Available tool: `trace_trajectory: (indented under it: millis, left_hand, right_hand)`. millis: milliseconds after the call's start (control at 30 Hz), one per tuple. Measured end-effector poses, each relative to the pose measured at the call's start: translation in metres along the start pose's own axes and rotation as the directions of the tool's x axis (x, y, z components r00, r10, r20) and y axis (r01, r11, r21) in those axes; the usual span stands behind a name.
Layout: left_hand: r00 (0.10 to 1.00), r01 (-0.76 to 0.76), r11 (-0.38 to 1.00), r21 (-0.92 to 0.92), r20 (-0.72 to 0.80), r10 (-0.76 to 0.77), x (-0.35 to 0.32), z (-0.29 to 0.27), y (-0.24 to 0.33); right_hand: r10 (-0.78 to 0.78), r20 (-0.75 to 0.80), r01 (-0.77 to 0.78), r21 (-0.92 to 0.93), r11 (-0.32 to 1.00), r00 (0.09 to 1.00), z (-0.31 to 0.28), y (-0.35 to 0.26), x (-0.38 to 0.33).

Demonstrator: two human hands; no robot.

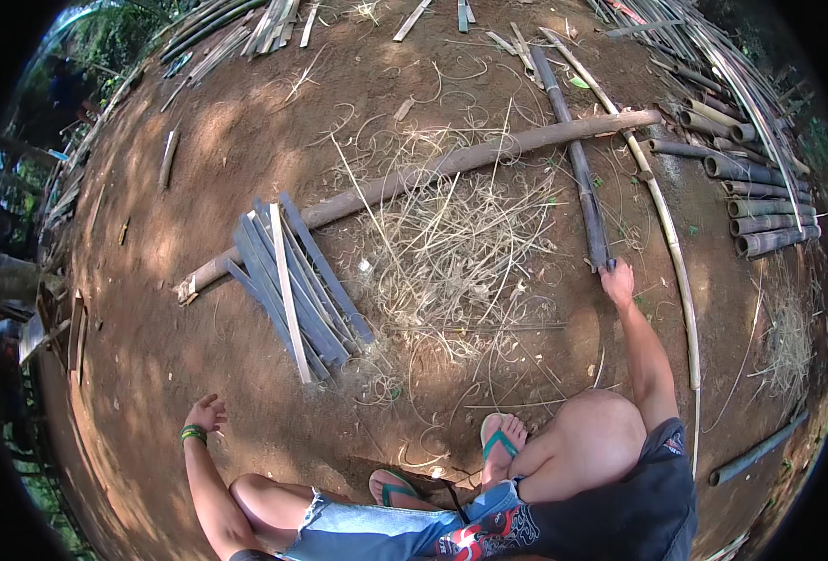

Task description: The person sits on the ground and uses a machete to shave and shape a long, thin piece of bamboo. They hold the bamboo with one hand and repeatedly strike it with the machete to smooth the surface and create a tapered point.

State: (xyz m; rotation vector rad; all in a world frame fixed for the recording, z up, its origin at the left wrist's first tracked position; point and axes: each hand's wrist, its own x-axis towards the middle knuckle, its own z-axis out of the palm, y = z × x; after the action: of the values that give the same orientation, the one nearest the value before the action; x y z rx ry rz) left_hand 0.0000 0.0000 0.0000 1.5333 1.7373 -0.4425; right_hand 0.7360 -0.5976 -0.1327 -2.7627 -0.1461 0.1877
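At the right, my right hand (619, 282) is closed round the near end of a dark bamboo pole (582, 192). The pole stretches away from me and crosses a long wooden log (442, 166); which one lies on top I cannot tell for sure. My left hand (207, 413) hangs over the bare soil at the left, fingers loosely bent and apart, holding nothing. Beyond it, a stack of split bamboo slats (292, 285), dark with one pale slat (288, 290) on top, leans on the log. Thin pale bamboo shavings (470, 248) lie heaped in the middle.
A long pale pole (662, 206) runs along the ground to the right of my right arm. Several cut bamboo tubes (769, 206) are piled at the far right. More strips (269, 26) lie along the far edge. My feet in green flip-flops (500, 444) rest close to the shavings.
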Motion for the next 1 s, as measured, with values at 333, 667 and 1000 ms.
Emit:
trace_trajectory:
  millis: [333, 667, 1000]
  left_hand:
    - [0.896, -0.337, 0.850, 0.404, -0.140, 0.422, 0.029, 0.058, 0.129]
    - [0.846, -0.350, 0.892, -0.287, -0.506, 0.169, 0.086, 0.184, 0.199]
    - [0.788, -0.310, 0.940, -0.142, -0.592, 0.171, 0.065, 0.203, 0.253]
  right_hand:
    - [-0.013, -0.140, 0.016, 0.020, 1.000, 0.990, 0.037, -0.014, -0.028]
    - [-0.152, 0.060, 0.153, -0.012, 0.988, 0.987, 0.052, -0.001, -0.088]
    - [-0.498, -0.172, 0.500, -0.035, 0.865, 0.850, 0.020, -0.076, -0.118]
